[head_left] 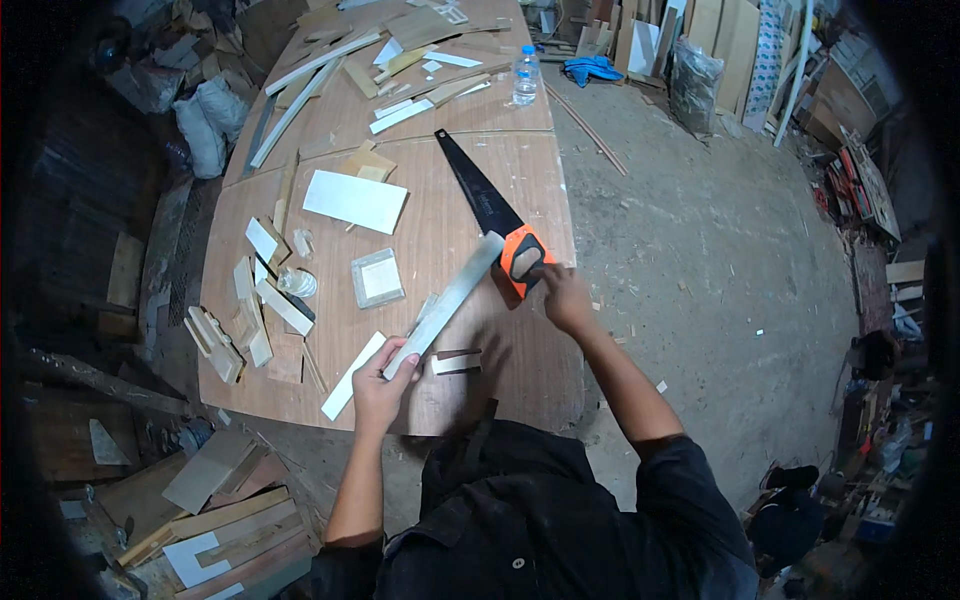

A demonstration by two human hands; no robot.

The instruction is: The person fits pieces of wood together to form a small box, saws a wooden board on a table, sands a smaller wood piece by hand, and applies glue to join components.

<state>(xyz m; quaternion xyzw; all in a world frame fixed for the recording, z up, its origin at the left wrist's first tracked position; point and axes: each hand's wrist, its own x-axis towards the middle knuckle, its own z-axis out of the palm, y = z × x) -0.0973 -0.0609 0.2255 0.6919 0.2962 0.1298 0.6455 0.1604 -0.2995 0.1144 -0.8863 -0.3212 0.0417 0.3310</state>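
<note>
My left hand point(378, 388) is closed around the lower end of a long white-faced strip point(445, 305), which slants up and right above the table. The strip's far end reaches the handle of a hand saw point(487, 205) with a black blade and an orange-and-black grip. At the right side of that grip is my right hand point(568, 298), its fingers smeared and partly hidden; whether they grasp the handle, I cannot tell. Beneath my left hand lies another white strip point(355, 378). A small white piece with dark edges point(457, 363) rests nearby. Left of the held strip sits a square framed piece point(378, 278).
The wooden table point(520, 385) carries a white board point(355, 200), a glass jar point(297, 282), several offcuts at the left and a pile of strips at the back. A water bottle point(525, 75) stands near the far right edge. Scrap wood point(215, 520) lies on the floor.
</note>
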